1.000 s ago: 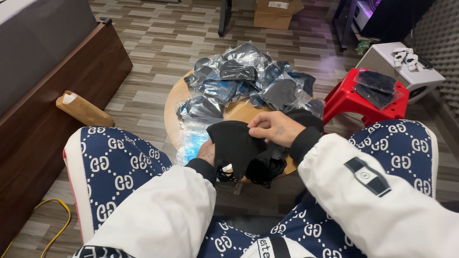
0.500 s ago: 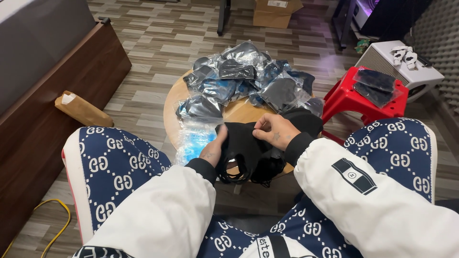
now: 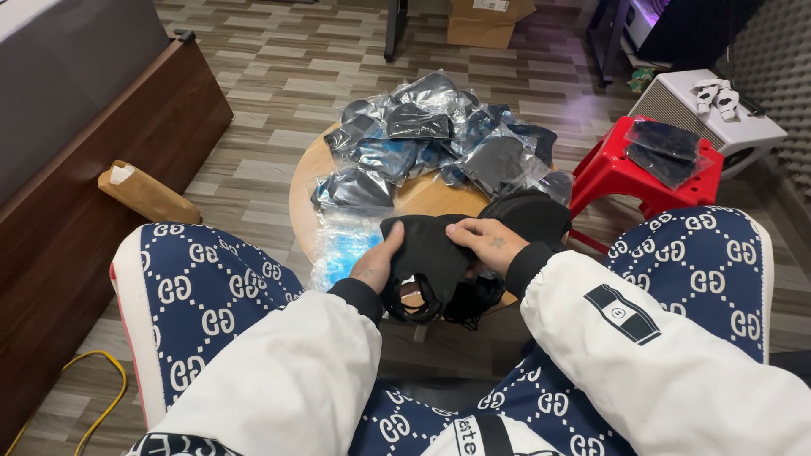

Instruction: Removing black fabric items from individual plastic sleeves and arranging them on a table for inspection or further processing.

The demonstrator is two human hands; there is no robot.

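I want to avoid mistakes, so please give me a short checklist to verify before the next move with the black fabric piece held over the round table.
1. Both hands grip the black fabric piece: ok, left hand at its left edge, right hand on its top.
2. Loops hang free, untangled: cannot tell, they bunch darkly below the hands.
3. Bare spot on the round wooden table: ok, a small area near the hands.
4. Pile of clear bagged pieces sits fully on the table: ok.
5. Blue packet secure: not ok, it lies at the near edge.
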